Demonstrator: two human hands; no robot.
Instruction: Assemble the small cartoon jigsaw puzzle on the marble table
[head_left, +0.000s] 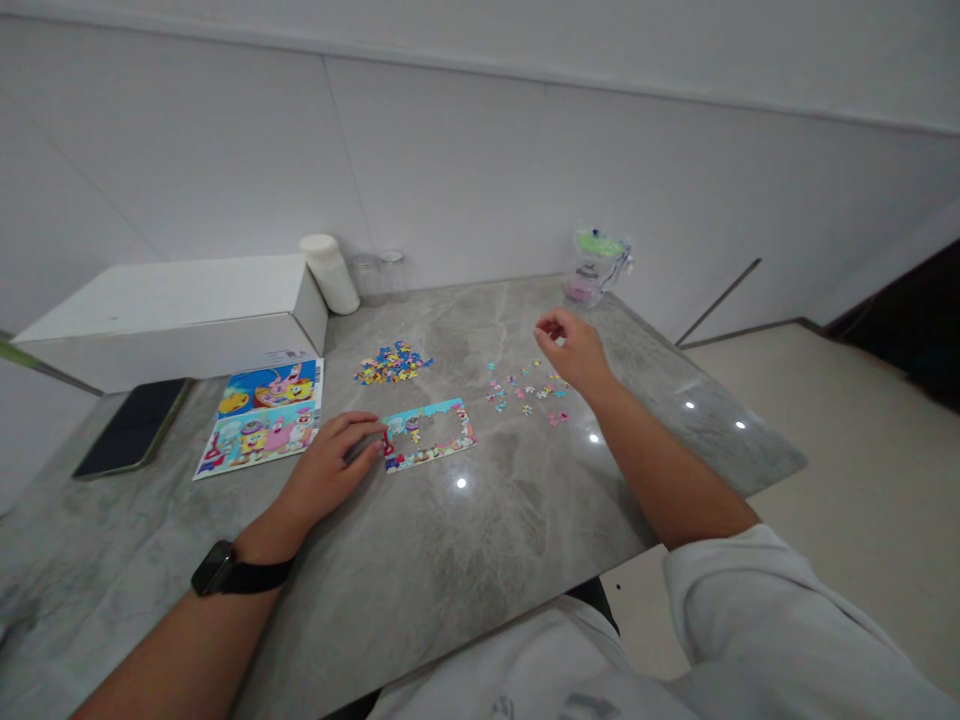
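A partly assembled jigsaw puzzle [397, 460] lies flat on the grey table, its border joined around a bare middle. My left hand [334, 468] rests at its left edge, fingers apart and holding nothing. Above the loose, scattered pieces [527, 409] to the right of the puzzle is my right hand [574, 350], its fingers curled together; whatever they hold, if anything, is too small to make out. Behind the puzzle sits a heap of blue and yellow pieces [392, 363]. A printed picture sheet [262, 418] lies to the left of my left hand.
On the left are a black phone [133, 428] and a long white box [172, 300]. A white bottle [331, 274] and clear glasses [391, 276] stand by the wall. A clear bag [596, 268] with green and pink contents sits at the table's back right edge.
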